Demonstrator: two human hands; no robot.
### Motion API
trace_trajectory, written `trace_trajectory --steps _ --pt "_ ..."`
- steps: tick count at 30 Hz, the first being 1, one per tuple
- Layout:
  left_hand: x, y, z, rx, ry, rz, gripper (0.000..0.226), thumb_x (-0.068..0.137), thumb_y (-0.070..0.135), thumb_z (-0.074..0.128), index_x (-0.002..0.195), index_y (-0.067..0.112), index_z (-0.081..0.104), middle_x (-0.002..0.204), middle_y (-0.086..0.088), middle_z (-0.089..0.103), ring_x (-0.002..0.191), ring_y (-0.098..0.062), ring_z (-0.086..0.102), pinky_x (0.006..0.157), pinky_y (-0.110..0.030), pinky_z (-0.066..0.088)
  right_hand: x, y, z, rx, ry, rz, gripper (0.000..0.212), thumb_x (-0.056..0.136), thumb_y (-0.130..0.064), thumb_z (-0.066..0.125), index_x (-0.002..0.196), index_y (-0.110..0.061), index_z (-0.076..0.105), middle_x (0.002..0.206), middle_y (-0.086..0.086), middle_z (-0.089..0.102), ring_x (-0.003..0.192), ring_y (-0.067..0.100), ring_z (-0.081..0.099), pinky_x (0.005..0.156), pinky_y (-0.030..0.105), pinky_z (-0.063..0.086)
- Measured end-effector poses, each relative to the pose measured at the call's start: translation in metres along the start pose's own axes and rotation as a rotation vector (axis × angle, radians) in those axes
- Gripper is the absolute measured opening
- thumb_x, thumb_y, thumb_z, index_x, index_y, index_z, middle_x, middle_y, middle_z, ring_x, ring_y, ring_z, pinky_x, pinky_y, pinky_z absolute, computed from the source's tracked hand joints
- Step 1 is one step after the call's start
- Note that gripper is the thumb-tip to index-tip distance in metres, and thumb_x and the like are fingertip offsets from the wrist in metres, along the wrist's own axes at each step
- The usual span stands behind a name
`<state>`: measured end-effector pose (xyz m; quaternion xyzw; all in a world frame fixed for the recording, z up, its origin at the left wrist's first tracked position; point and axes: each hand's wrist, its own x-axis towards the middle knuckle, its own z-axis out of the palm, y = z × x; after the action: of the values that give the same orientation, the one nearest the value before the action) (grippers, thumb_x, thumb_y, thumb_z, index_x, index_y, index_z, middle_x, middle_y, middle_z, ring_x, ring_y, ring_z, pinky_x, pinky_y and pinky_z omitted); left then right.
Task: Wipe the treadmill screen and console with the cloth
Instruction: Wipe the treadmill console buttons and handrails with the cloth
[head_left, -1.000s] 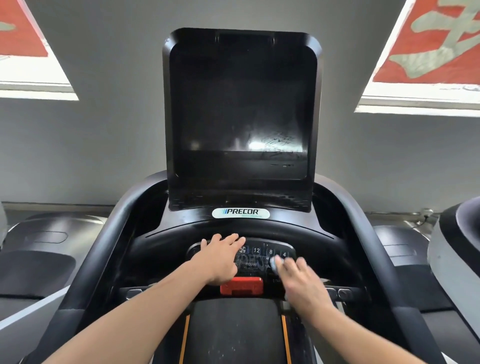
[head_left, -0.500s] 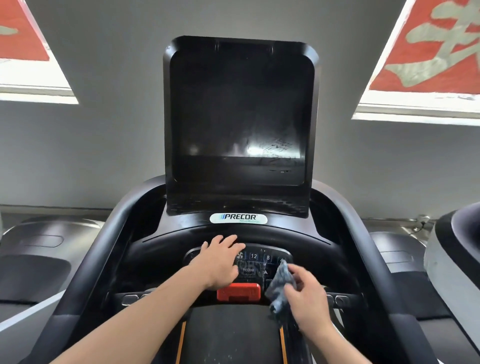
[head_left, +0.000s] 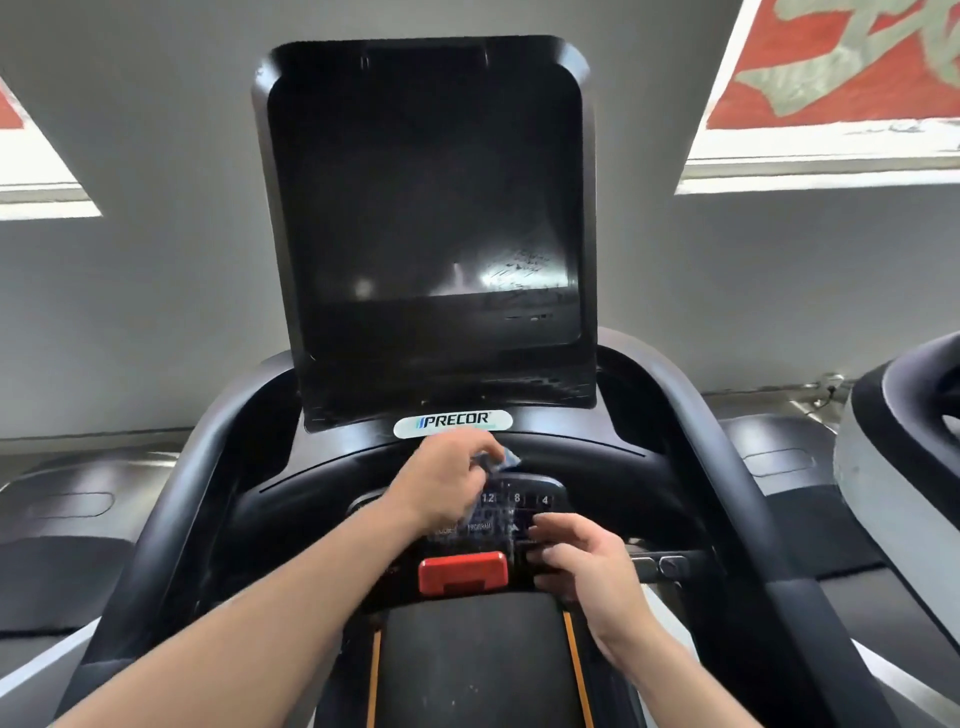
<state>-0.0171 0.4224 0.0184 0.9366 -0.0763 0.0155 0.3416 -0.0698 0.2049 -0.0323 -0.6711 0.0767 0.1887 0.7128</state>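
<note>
I see the dark screen (head_left: 423, 208) standing upright at the far side, the console (head_left: 519, 506) near below it. My left hand (head_left: 441, 483) pinches the blurred cloth (head_left: 496, 462), seemingly stretched over the keypad; my right hand's (head_left: 582, 558) curled fingers apparently hold its near edge.

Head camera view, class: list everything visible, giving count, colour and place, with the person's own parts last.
Dark glossy treadmill screen: one, black, upright at centre.
White oval Precor badge: one, below the screen.
Black keypad console: one, under the hands.
Red stop button: one, console front edge.
Thin bluish cloth: one, draped over the keypad.
Red wall banners: two, upper corners.
Left hand: pinches the cloth's top.
Right hand: fingers curled at the cloth's lower edge.
</note>
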Motion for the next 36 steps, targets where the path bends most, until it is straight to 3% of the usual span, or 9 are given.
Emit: trace_trajectory --steps 2,5,11,16,19,23,29,33,36 --pt "0.024 -0.009 0.002 0.089 0.007 -0.016 0.040 0.081 -0.006 0.054 0.105 0.016 0.077 0.106 0.005 0.074 0.101 -0.015 0.062 0.089 -0.016 0.042 0.000 0.010 -0.010 -0.022 0.059 0.032 0.036 0.084 0.010 0.063 0.099 -0.017 0.082 0.103 0.006 0.079 0.088 0.024 0.075 0.067 0.036 0.058" --pt "0.036 -0.017 0.040 0.238 -0.226 0.076 0.047 0.085 0.002 0.051 0.115 0.032 0.070 0.123 0.013 0.071 0.109 -0.020 0.058 0.100 -0.039 0.050 -0.004 0.027 -0.019 -0.068 0.087 0.078 0.032 0.068 -0.010 0.066 0.093 -0.020 0.083 0.098 0.007 0.078 0.079 0.022 0.072 0.065 0.039 0.059" --pt "0.034 -0.037 0.051 0.329 -0.203 0.161 0.025 0.104 0.024 0.061 0.127 0.023 0.071 0.135 0.009 0.065 0.107 -0.024 0.051 0.105 -0.032 0.037 0.005 0.029 -0.022 -0.423 0.083 -0.004 0.035 0.077 -0.007 0.066 0.104 -0.026 0.078 0.090 -0.002 0.074 0.071 0.012 0.069 0.072 0.031 0.058" --pt "0.030 -0.011 0.068 0.427 -0.225 0.179 0.031 0.107 0.031 0.049 0.129 0.017 0.067 0.139 0.003 0.060 0.114 -0.026 0.050 0.108 -0.035 0.029 0.045 0.021 -0.022 -1.015 0.086 -0.361 0.061 0.095 -0.014 0.063 0.154 -0.015 0.047 0.157 0.003 0.038 0.130 0.026 0.046 0.115 0.038 0.040" --pt "0.033 -0.005 0.064 0.450 -0.270 0.208 0.033 0.105 0.023 0.052 0.136 0.017 0.062 0.142 0.001 0.058 0.118 -0.028 0.048 0.109 -0.034 0.030 0.067 0.017 -0.013 -1.170 -0.006 -0.362 0.074 0.099 -0.017 0.061 0.164 -0.020 0.025 0.168 0.006 0.023 0.132 0.031 0.041 0.116 0.040 0.037" --pt "0.032 -0.037 0.043 0.452 -0.222 0.081 0.019 0.105 0.024 0.052 0.103 0.021 0.070 0.112 0.007 0.068 0.104 -0.024 0.050 0.101 -0.034 0.036 0.079 0.024 -0.010 -1.208 -0.030 -0.366 0.079 0.100 -0.016 0.062 0.166 -0.020 0.019 0.166 0.005 0.027 0.131 0.030 0.042 0.115 0.038 0.039" --pt "0.029 -0.021 0.072 0.461 -0.231 0.166 0.026 0.105 0.021 0.049 0.127 0.021 0.063 0.130 0.006 0.061 0.106 -0.026 0.047 0.103 -0.032 0.031 0.081 0.031 -0.014 -1.148 -0.015 -0.377 0.080 0.097 -0.011 0.064 0.165 -0.022 0.024 0.165 0.001 0.030 0.130 0.029 0.045 0.113 0.038 0.042" --pt "0.035 -0.050 0.038 0.517 -0.301 0.118 0.029 0.104 0.026 0.047 0.079 0.022 0.061 0.092 0.010 0.065 0.091 -0.020 0.051 0.097 -0.040 0.041 0.081 0.029 -0.013 -1.128 -0.025 -0.341 0.077 0.100 -0.015 0.063 0.165 -0.022 0.022 0.167 -0.001 0.025 0.134 0.027 0.041 0.115 0.037 0.040" --pt "0.028 -0.043 0.052 0.594 -0.258 0.108 0.024 0.104 0.019 0.042 0.087 0.028 0.056 0.104 0.007 0.063 0.094 -0.024 0.049 0.095 -0.037 0.037 0.082 0.029 -0.012 -1.128 -0.029 -0.345 0.077 0.100 -0.014 0.063 0.165 -0.021 0.023 0.166 0.000 0.026 0.131 0.028 0.043 0.114 0.037 0.040"
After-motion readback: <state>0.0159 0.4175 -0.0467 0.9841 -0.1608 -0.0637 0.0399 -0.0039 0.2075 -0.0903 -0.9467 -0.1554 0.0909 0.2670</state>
